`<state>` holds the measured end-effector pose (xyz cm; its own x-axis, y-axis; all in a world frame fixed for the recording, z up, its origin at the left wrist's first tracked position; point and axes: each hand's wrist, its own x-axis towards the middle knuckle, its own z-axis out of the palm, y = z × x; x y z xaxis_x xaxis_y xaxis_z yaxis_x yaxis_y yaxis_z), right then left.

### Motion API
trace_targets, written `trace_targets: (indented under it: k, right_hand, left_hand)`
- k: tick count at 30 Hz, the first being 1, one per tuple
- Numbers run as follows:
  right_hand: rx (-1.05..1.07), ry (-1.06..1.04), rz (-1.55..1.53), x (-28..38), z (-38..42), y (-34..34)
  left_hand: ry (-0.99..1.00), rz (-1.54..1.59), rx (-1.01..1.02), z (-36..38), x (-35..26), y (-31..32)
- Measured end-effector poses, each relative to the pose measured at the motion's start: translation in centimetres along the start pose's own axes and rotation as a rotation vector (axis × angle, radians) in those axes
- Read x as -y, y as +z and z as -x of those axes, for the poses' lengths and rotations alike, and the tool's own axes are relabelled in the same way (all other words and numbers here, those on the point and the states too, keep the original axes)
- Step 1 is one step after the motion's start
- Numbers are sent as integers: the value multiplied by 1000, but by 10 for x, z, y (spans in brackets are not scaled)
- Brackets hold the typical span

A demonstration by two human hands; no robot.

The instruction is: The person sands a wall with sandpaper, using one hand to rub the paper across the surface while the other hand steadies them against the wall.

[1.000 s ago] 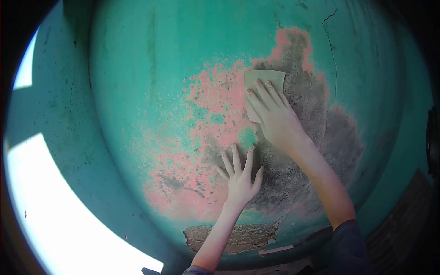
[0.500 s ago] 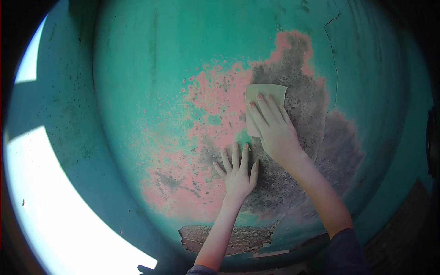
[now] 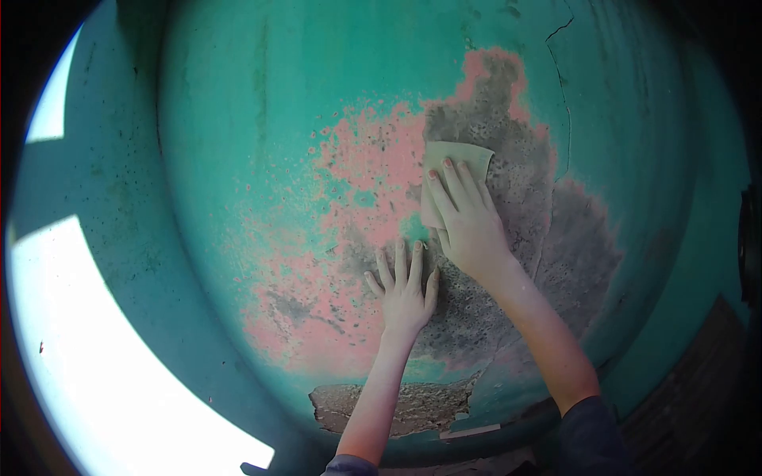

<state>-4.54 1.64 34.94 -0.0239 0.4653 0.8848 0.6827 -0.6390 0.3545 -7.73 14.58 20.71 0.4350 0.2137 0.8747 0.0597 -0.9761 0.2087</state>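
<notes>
My right hand (image 3: 470, 226) lies flat on a pale sheet of sandpaper (image 3: 468, 151), pressing it to the curved green wall (image 3: 230, 119). The fingers point up, and the sheet's upper edge shows past their tips. Under and around it spreads a rough grey bare patch (image 3: 516, 182). Lower and to the left, my left hand (image 3: 405, 292) rests open against the wall, fingers spread and nothing in it. It touches the border between the grey area and pink, speckled worn paint (image 3: 365, 151).
Near the wall's bottom, a broken-out patch (image 3: 365, 404) exposes rough brownish material. A thin crack (image 3: 565, 103) runs down the upper right. Bright sunlight (image 3: 103, 341) falls along the left side. A dark round-edged object (image 3: 748, 246) shows at the far right.
The view has shifted a little, so the worn patch sits slightly further left. My right hand and the sandpaper have slid slightly right across the patch. My left hand still rests on the wall.
</notes>
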Motion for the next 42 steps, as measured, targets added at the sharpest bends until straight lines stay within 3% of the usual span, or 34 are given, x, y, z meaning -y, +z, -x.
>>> trace_targets:
  k: [2, 6, 8, 11, 17, 23, 26, 29, 32, 36, 38, 42]
  right_hand:
    - [118, 27, -7, 7, 32, 3]
    - [119, 24, -25, 5, 2, -1]
    - [-9, 31, -21, 1, -47, -2]
    - [-37, 51, 14, 6, -70, 1]
    - [90, 61, 43, 42, -11, 16]
    - [-24, 76, 35, 39, -80, 10]
    - [-22, 62, 32, 57, -58, 23]
    - [153, 11, 65, 97, -3, 37]
    - [169, -38, -56, 111, 19, 45]
    - [190, -93, -16, 108, -12, 32]
    - [129, -22, 28, 113, -20, 30]
    - [217, -5, -27, 140, 59, 60]
  left_hand:
    - [9, 1, 28, 2, 4, -2]
    - [21, -13, 67, 10, 11, -4]
    - [31, -3, 70, 11, 15, -4]
    - [52, 12, 69, 16, 24, -4]
    - [42, 7, 105, 41, 54, -5]
    - [15, 12, 175, 54, 71, -13]
    - [11, -35, 74, 65, 82, -8]
    - [-57, 5, 119, 83, 95, -1]
    - [-140, 39, 185, 100, 99, -2]
    - [-223, 79, 188, 122, 93, 2]
    - [-257, 144, 179, 130, 91, 5]
    - [-278, 191, 160, 135, 88, -7]
